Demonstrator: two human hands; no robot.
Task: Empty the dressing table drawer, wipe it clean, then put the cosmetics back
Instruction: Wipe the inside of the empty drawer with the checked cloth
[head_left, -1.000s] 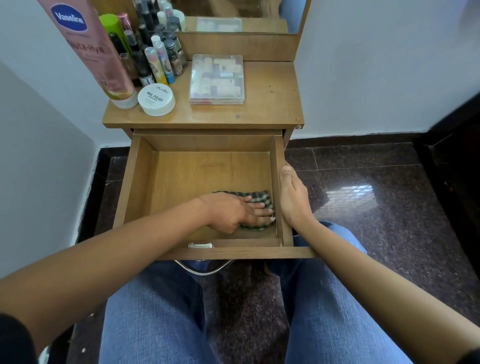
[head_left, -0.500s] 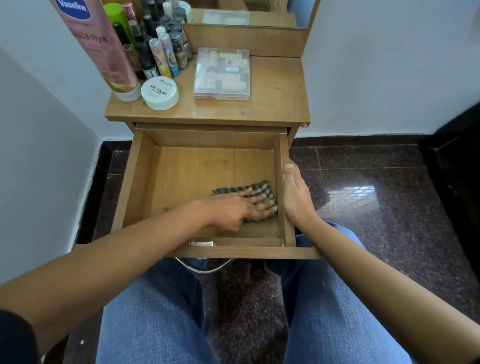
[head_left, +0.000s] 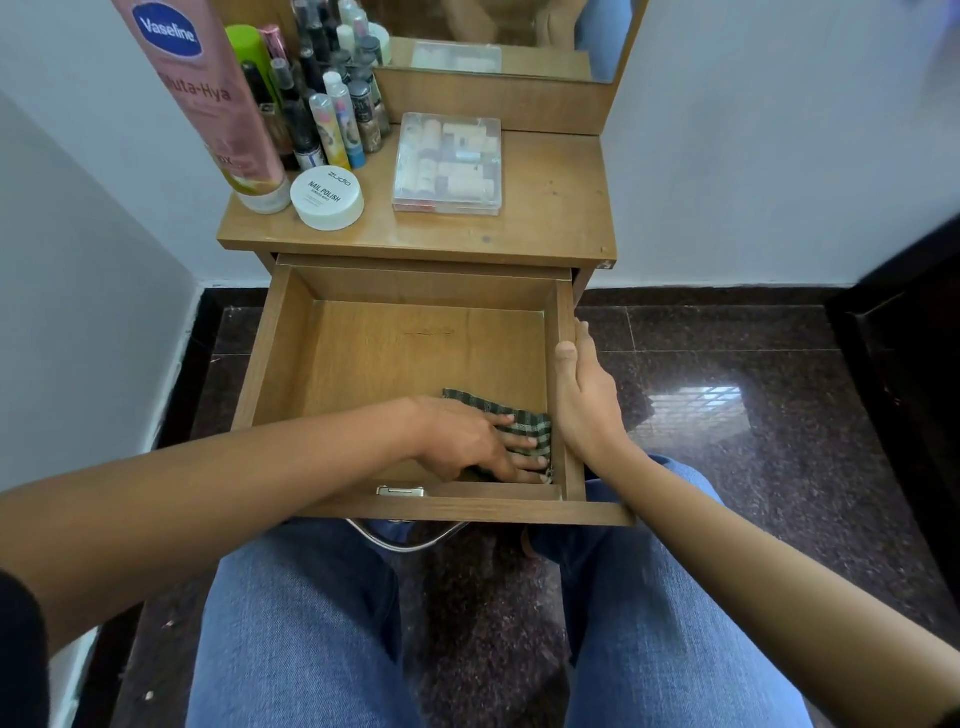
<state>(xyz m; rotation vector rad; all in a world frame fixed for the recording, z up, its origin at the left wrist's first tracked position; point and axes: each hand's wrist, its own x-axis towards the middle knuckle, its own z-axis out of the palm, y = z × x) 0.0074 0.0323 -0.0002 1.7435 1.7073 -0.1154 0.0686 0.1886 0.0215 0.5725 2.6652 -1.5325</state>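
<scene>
- The drawer (head_left: 270, 358) is pulled out towards the person, and its wooden floor is bare except for a cloth.
- A green checked cloth (head_left: 527, 422) lies in the near right corner of the drawer.
- The left hand (head_left: 467, 441) presses flat on the cloth with its fingers straight.
- The right hand (head_left: 587, 405) rests along the outside of the drawer's right wall, with the thumb on the rim.
- On the table top (head_left: 550, 208), at the far left, stand a pink Vaseline bottle (head_left: 208, 98), a cluster of small bottles (head_left: 332, 109) and a white nail polish tub (head_left: 327, 197).
- A clear plastic box (head_left: 447, 163) of cosmetics lies to the right of the tub.
- Knees in blue jeans (head_left: 301, 623) sit below the drawer front, over a dark stone floor (head_left: 753, 364).
</scene>
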